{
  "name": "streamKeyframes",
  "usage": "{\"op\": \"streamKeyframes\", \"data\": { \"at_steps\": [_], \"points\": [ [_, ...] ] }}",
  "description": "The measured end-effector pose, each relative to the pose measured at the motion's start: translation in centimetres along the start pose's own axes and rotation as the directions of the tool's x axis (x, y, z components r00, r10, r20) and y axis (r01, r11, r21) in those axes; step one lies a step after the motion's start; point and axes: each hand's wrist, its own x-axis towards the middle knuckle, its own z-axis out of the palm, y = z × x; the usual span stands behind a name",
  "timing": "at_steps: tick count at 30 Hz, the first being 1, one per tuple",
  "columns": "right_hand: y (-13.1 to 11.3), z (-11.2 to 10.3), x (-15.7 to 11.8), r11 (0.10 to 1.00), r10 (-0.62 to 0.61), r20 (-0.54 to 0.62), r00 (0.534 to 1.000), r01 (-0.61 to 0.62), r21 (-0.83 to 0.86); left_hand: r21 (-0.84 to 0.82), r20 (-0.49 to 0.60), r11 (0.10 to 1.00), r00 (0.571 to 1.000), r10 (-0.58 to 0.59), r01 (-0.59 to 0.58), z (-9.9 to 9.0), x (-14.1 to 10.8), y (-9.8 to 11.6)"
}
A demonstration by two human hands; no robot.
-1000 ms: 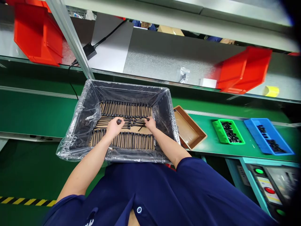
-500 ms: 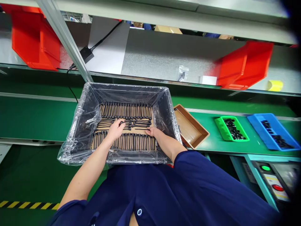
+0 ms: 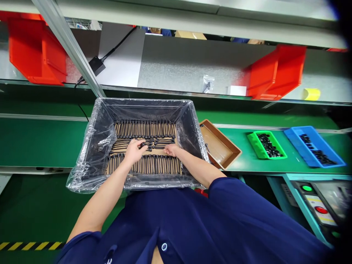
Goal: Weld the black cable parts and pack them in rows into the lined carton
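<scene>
A dark crate [image 3: 194, 128] lined with clear plastic film stands in front of me. On brown cardboard [image 3: 157, 151] inside it lie black, thin rod-like parts with thicker heads: a far row [image 3: 145, 129], a near row [image 3: 156, 165], and a middle group [image 3: 121, 144] lying crosswise. My left hand [image 3: 134, 151] is over the middle group, thumb and fingers closed around the dark head of a black rod-like part [image 3: 143, 145]. Close to the right end of that group, my right hand [image 3: 171, 149] has its fingers pinched together. Whatever is between them is too small to make out.
A brown tray [image 3: 229, 150] touches or nearly touches the crate's right side. Farther right sit a green bin [image 3: 251, 141] and a blue bin [image 3: 298, 141] with small black parts. Red bins [image 3: 264, 79] stand on the shelf behind. A button box [image 3: 320, 209] is at lower right.
My right hand has moved left, toward my left hand; the thin rod seen at its fingertips no longer shows clearly. My left hand stays over the middle group. The whole view has shifted slightly.
</scene>
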Motion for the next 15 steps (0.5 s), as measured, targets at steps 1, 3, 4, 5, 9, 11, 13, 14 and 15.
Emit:
{"op": "streamKeyframes", "data": {
  "at_steps": [1,3,4,5,9,11,13,14,15],
  "points": [
    [-0.1,0.7,-1.0,0.997,-0.076,0.085,0.993,0.078,-0.027,-0.044,-0.013,0.999,1.0,-0.006,0.005,0.0,0.0,0.2],
    [0.0,2.2,-3.4,0.92,-0.337,0.333,0.881,0.383,-0.081,-0.185,-0.005,0.982,1.0,-0.029,0.027,0.1,-0.1,0.5],
    [0.0,3.0,-4.6,0.816,-0.474,0.459,0.752,0.57,-0.091,-0.267,0.008,0.963,0.999,-0.044,0.045,0.1,-0.1,0.7],
    [0.1,3.7,-5.8,0.672,-0.58,0.551,0.6,0.735,-0.091,-0.348,0.02,0.935,0.998,-0.062,0.065,0.2,-0.1,0.8],
    [0.0,5.2,-7.9,0.236,-0.73,0.592,0.341,0.939,-0.25,-0.521,0.054,0.836,0.984,-0.171,0.173,0.6,0.0,0.8],
    [-0.3,4.8,-6.8,0.126,-0.72,0.589,0.367,0.904,-0.409,-0.486,0.068,0.845,0.973,-0.22,0.225,0.7,0.0,0.4],
    [-0.4,3.9,-4.7,0.074,-0.679,0.559,0.475,0.802,-0.592,-0.405,0.046,0.884,0.971,-0.234,0.232,0.6,0.1,0.0],
    [-0.3,3.3,-3.5,0.077,-0.656,0.523,0.544,0.737,-0.671,-0.364,0.026,0.904,0.973,-0.229,0.223,0.6,0.2,-0.2],
    [-0.1,2.8,-2.3,0.095,-0.632,0.48,0.608,0.676,-0.731,-0.33,0.008,0.92,0.975,-0.221,0.212,0.6,0.2,-0.4]
  ]
}}
